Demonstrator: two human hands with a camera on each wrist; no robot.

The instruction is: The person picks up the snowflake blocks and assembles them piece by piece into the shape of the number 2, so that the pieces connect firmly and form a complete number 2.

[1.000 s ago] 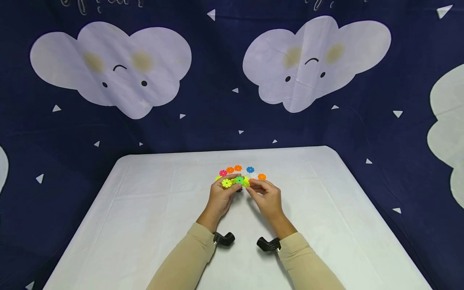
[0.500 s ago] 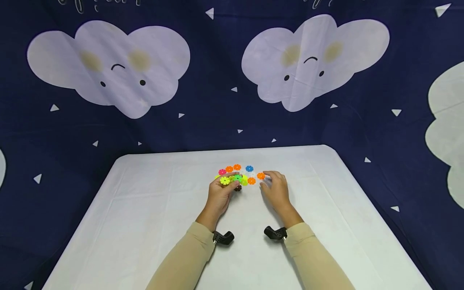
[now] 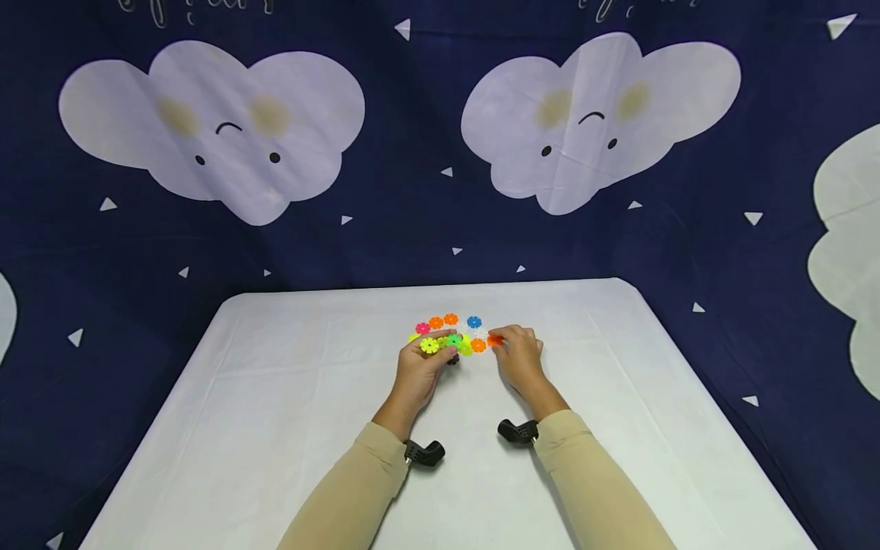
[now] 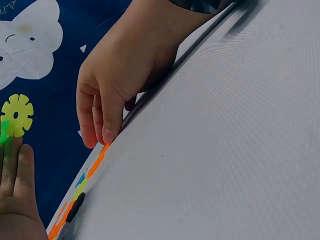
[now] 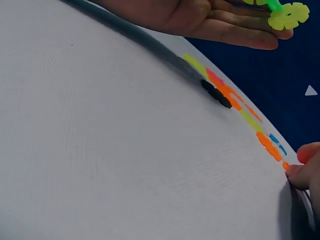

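In the head view my left hand [image 3: 415, 378] holds a chain of joined plastic snowflake discs above the table, with the thumb against it. A yellow disc [image 3: 429, 345] forms its left end and a green disc [image 3: 454, 341] sits near the middle. More yellow shows at its right. The left wrist view has the fingers extended below a yellow disc [image 4: 17, 115]. To the right, my right hand [image 3: 522, 363] pinches an orange snowflake disc [image 3: 494, 341] at the tabletop, its thumb and fingertips covering part of the disc.
Loose snowflake discs lie around the hands: a blue disc [image 3: 474, 322], a pink disc [image 3: 422, 328], another orange disc [image 3: 478, 346] and a dark disc [image 3: 453, 360] among them. The white table [image 3: 275, 428] ends at a dark blue cloud-print cloth [image 3: 412, 153].
My right hand has left the joined discs, moved right and come down to the orange disc, its fingers closing on it. The left hand keeps the joined discs in nearly the same place.
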